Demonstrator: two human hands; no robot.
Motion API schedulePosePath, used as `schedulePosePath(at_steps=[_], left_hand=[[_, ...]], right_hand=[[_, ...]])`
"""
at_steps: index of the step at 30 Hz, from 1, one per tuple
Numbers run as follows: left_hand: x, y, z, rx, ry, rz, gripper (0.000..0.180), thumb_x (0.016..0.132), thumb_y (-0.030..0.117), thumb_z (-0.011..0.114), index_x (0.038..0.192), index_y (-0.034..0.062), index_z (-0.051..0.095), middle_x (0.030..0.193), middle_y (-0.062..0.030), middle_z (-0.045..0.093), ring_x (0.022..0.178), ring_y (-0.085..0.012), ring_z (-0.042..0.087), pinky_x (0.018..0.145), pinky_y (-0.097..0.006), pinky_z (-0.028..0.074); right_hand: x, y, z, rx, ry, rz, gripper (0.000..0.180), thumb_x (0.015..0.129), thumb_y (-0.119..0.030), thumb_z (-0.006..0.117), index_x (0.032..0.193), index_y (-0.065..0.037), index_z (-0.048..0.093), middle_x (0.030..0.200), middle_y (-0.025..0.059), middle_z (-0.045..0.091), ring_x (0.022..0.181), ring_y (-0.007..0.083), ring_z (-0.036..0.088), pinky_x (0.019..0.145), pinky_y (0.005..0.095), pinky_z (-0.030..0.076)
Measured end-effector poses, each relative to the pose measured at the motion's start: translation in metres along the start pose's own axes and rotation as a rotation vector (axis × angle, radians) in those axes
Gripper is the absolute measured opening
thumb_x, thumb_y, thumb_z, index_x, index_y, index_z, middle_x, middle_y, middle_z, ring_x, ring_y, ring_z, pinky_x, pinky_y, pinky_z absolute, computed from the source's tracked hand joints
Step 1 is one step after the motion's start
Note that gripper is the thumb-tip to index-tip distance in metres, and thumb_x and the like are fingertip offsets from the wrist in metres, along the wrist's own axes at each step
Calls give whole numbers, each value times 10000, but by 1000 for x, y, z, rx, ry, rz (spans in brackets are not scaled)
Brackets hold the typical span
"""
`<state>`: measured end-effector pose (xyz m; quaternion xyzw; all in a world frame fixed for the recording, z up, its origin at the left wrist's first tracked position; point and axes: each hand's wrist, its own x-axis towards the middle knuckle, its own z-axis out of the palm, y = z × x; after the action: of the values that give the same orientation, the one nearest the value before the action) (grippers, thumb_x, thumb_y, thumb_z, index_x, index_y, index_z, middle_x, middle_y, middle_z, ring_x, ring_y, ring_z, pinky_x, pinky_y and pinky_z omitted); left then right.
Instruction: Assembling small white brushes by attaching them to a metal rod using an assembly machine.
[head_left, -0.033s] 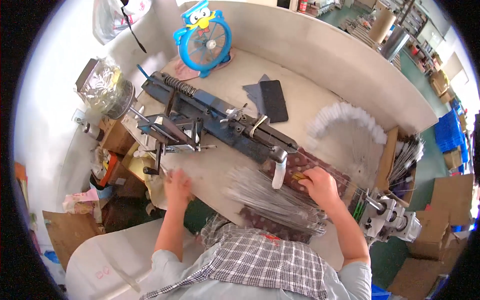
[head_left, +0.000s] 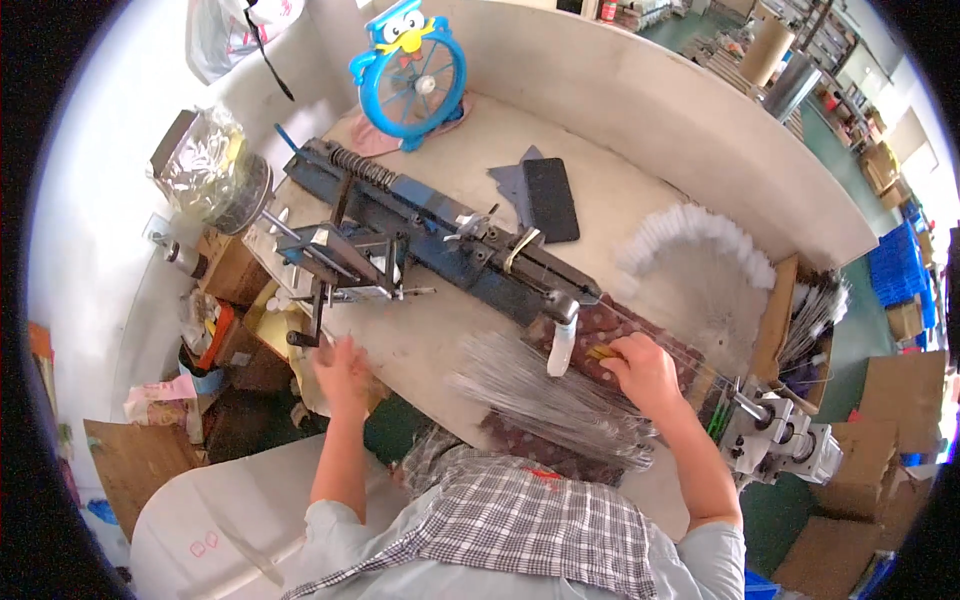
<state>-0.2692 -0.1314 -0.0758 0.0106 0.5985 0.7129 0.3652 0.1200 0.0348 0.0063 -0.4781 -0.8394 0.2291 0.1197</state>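
Cluttered workbench (head_left: 640, 200); left hand (head_left: 343, 368) blurred, grip unclear; right hand (head_left: 645, 372) pinching yellow piece (head_left: 600, 352).

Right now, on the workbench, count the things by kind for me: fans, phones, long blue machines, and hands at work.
Blue bird-shaped fan: 1
Black phone: 1
Long blue machine: 1
Hands: 2, the left hand near the machine's black handle, blurred, and the right hand beside the bundle of thin wires
Total: 5

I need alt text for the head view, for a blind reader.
A person's right hand rests on a patterned cloth beside a bundle of thin wires; the left hand is below a long blue machine on the workbench.
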Motion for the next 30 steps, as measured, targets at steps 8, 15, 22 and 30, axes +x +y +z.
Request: schedulePosePath(at_steps=[8,15,22,30], left_hand=[[-17,-7,46,37,-59,-35,409,863,320,623,1123,11,559,924,-73,652,727,-148,617,645,-271,486],[0,6,99,36,-335,-353,388,843,422,622,1005,70,605,873,-44,650,721,-130,608,665,-288,480],[-1,10,103,115,-305,-302,233,820,321,675,898,109,618,804,0,646,708,-90,600,647,-250,474],[-5,-4,107,144,-214,-103,174,812,235,667,863,78,613,778,-23,635,683,-101,583,622,-232,457]], right_hand=[[7,-2,0,-43,-39,-17,207,759,-202,685,877,-34,655,796,143,571,773,332,587,676,411,474],[-8,-19,-12,-44,-1,-4,209,744,-201,704,866,-36,665,766,115,577,721,310,590,641,390,479],[-23,-30,-26,23,45,-31,204,735,-164,718,885,-38,659,753,105,570,696,291,588,615,364,485],[-26,-40,-52,145,116,-135,192,729,-86,712,895,-15,646,771,114,580,676,297,587,612,358,486]])
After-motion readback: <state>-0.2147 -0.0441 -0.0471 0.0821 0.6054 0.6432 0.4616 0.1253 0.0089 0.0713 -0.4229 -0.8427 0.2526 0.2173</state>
